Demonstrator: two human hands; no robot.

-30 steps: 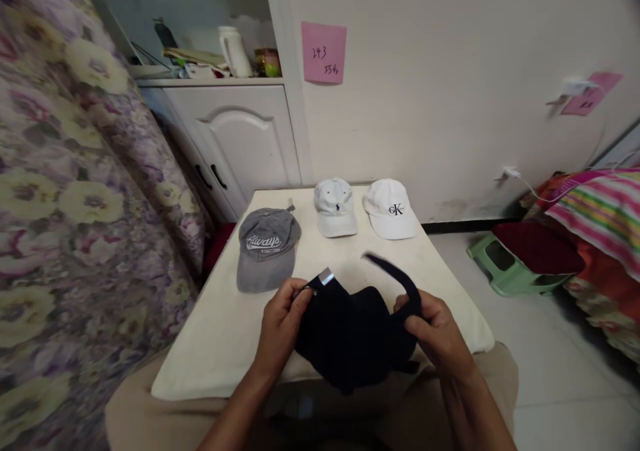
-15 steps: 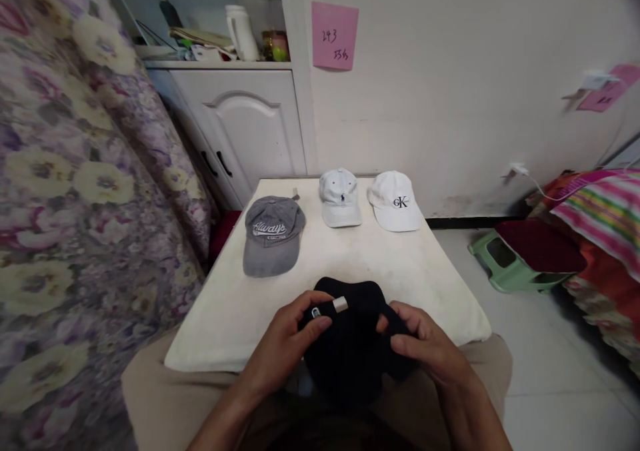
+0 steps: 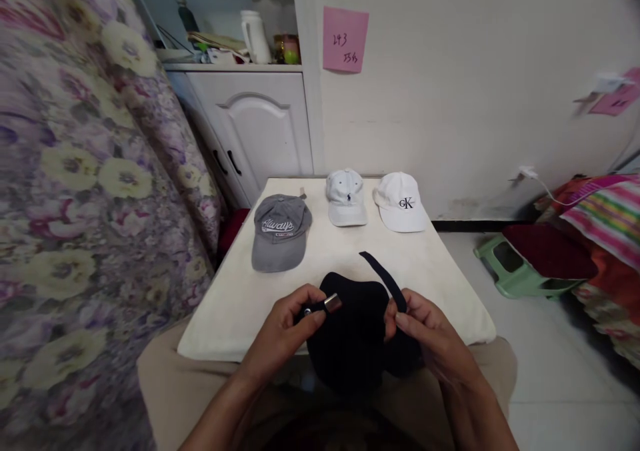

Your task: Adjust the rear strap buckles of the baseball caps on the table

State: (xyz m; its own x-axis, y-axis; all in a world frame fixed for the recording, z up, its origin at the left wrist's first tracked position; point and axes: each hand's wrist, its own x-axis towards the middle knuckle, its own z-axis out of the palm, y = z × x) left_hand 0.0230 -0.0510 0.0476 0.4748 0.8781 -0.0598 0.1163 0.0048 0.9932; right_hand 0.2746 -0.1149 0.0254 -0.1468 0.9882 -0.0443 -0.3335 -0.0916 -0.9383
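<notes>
A black cap [image 3: 345, 351] is held over the near edge of the white-covered table [image 3: 340, 254]. My left hand [image 3: 287, 331] pinches its back strap end beside a shiny metal buckle [image 3: 332, 303]. Between the thumb and fingers of my right hand [image 3: 430, 331] is the cap's loose black strap [image 3: 384, 274], its free end pointing up and left. The buckle and strap are apart. Farther back lie a grey cap [image 3: 281, 234] with white lettering, a pale cap [image 3: 347, 199] with a small dark emblem, and a white cap [image 3: 400, 203] with black letters.
A floral curtain [image 3: 110, 204] hangs at the left. Behind the table are a white cabinet [image 3: 265, 121] and a wall with a pink note [image 3: 345, 40]. To the right, a green stool [image 3: 505, 257] stands by a bed with striped cloth [image 3: 610, 211].
The black strap now sticks up from my right hand, where it did not show before. The metal buckle has tilted in my left hand. The whole view has shifted slightly.
</notes>
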